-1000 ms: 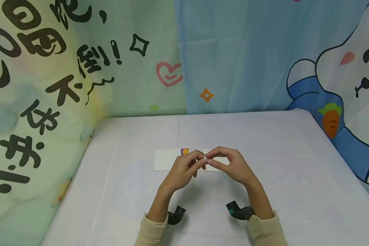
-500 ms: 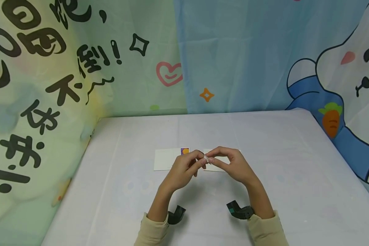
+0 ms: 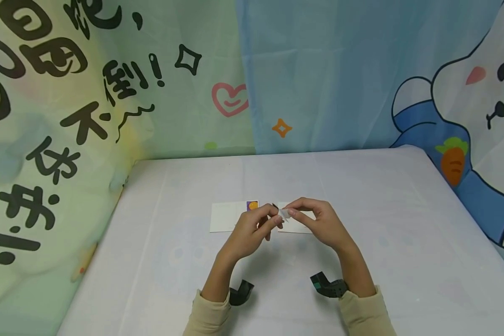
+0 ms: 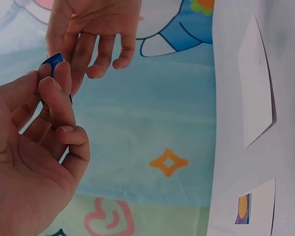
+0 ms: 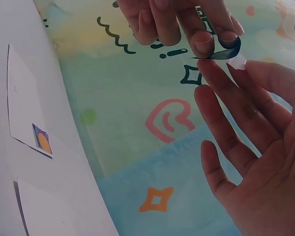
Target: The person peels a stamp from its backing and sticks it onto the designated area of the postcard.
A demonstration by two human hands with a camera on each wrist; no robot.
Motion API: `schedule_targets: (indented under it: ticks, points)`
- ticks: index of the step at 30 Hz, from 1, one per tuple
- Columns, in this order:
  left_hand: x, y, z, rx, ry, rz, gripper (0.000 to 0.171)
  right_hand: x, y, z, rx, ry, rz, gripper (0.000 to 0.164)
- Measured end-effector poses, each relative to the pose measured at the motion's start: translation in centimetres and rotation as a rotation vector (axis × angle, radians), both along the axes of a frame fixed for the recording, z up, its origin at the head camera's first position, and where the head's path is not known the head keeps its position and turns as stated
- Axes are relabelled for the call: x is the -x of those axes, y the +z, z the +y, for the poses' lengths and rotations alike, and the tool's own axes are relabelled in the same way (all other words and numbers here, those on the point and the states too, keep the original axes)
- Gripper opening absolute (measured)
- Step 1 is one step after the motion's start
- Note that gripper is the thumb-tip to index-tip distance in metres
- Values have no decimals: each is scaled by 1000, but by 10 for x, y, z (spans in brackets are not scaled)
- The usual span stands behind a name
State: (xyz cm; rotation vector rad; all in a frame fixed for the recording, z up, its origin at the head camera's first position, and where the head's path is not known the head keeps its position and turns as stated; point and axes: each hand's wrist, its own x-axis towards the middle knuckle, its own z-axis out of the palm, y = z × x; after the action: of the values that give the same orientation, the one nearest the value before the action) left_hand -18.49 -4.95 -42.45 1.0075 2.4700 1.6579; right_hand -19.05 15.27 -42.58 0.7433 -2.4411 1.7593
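Over the table, my left hand (image 3: 249, 231) pinches a small blue sticker (image 4: 54, 61) between thumb and fingertips. In the right wrist view the sticker curls, dark, under the left fingertips. Facing it, my right hand (image 3: 321, 221) pinches a small piece of white backing paper (image 5: 237, 61) at the sticker's edge. Whether the paper is still stuck to the sticker I cannot tell. Behind the hands lie two white cards: the left card (image 3: 224, 217) bears a purple and orange sticker (image 4: 244, 209) at its upper right corner, while the right card (image 3: 296, 227) is partly covered by the right hand.
A white cloth covers the table (image 3: 172, 275). Printed curtains (image 3: 319, 93) stand along its back and left side, and a rabbit print (image 3: 483, 121) is at the right. Each wrist wears a black camera mount (image 3: 328, 287).
My right hand has drawn slightly right and up from the left, and more of the white paper shows between the fingertips. The left hand and the cards stay in place.
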Motion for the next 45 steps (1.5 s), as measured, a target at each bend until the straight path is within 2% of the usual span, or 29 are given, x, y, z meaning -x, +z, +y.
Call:
schedule_targets:
  ticks: [2, 8, 10, 17, 20, 27, 32, 37, 45]
  points:
    - [-4, 7, 0, -2, 1, -8, 12, -1, 3, -1, -1, -20, -2, 12]
    - [-14, 31, 0, -3, 0, -30, 10, -12, 27, -5, -11, -68, -12, 11]
    - [-15, 32, 0, -6, 4, -30, 9, -14, 32, -5, -8, -79, -19, 11]
    - [0, 0, -2, 2, 14, -29, 12, -14, 34, -1, -15, -109, -8, 12]
    - [-3, 4, -2, 20, 28, -44, 10, -14, 35, 0, -9, -115, -2, 12]
    - [-15, 33, -1, 27, 17, -35, 9, -13, 34, 3, -3, -136, 18, 11]
    - [-15, 36, -1, 29, 18, -32, 9, -6, 23, 10, 50, -136, 32, 11]
    - [-15, 35, -1, 14, 0, -43, 10, 3, 7, 15, 88, -171, 23, 12]
    - [-15, 36, -2, 22, -3, -49, 11, 4, 5, 19, 99, -191, 23, 13]
